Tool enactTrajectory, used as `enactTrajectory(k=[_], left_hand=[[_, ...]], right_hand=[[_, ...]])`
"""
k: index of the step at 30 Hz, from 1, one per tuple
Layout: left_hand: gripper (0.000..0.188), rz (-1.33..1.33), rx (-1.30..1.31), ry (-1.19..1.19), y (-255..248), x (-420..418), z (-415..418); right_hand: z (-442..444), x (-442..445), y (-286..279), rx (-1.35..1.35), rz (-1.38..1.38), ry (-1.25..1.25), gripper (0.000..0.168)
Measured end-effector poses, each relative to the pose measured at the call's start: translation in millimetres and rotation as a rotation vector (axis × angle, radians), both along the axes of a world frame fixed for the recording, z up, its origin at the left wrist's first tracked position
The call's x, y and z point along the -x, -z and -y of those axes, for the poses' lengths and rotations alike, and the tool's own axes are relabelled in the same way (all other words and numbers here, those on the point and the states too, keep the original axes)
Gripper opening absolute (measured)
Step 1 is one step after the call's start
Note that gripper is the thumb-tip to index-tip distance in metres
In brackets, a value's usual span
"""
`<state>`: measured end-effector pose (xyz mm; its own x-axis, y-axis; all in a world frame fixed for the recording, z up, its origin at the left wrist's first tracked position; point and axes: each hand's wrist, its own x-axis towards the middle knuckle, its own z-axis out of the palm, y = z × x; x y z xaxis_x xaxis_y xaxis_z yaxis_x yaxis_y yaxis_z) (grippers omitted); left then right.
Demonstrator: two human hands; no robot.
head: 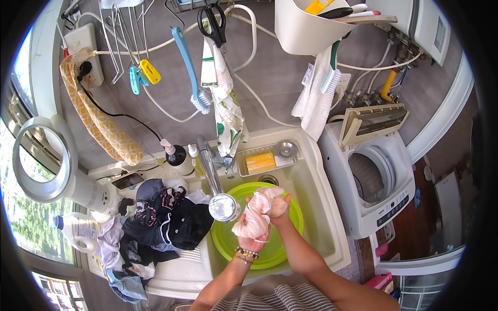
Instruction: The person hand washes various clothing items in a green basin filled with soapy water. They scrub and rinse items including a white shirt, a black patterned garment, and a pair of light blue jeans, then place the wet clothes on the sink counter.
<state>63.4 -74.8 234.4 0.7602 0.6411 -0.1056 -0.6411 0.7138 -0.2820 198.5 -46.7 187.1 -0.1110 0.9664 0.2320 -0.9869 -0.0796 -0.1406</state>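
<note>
A bunched, pale pink cloth [255, 214] rests in both my hands above a lime-green plastic basin [297, 217], which sits in the laundry sink [330, 210]. My left hand [253, 241], with beaded bracelets at the wrist, cups the cloth from below, palm up. On the right side my right hand [282, 214] has its fingers around the other end, partly hidden by the cloth. The metal faucet [212, 171] reaches over the basin's left edge, its round head [223, 207] just left of the cloth. Water appears to be in the basin.
Heaped clothes [186, 225] cover the ribbed washboard side of the sink, at left. Behind the basin a wire rack [242, 165] holds yellow soap bars [260, 162]. A pump bottle [179, 157] stands beside the faucet. To the right is an open top-loading washing machine [334, 175].
</note>
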Motion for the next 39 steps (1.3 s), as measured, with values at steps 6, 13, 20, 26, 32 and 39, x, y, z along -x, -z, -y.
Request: enactTrajectory(k=[6,13,20,26,32,39], left_hand=[[0.048,-0.185,-0.294,0.429,15.5,25.8,-9.0],[0.022,-0.739,-0.514,0.62,4.6,20.0,-5.9],[0.018,-1.066,-0.485,0.398,89.5,-6.4,14.4],[0.04,-1.812,-1.179,0.295,122.9,-30.3,31.0],[0.048,-1.884,-1.173,0.228,165.9,-46.6,51.3],[0.046,-1.915,-0.934,0.32,128.6,-46.6,69.2]], right_hand=[[-10.5,-16.6,13.1,0.51,0.283,-0.25,0.031],[-8.3,15.5,-53.0,0.498,1.472,-0.118,0.023],[-2.6,37.5,-45.8,0.218,2.217,0.105,0.022],[16.1,43.9,-12.5,0.292,2.439,0.052,0.018],[26.7,47.6,2.9,0.351,2.518,-0.058,0.022],[34.1,52.3,6.1,0.446,2.641,-0.119,0.027]])
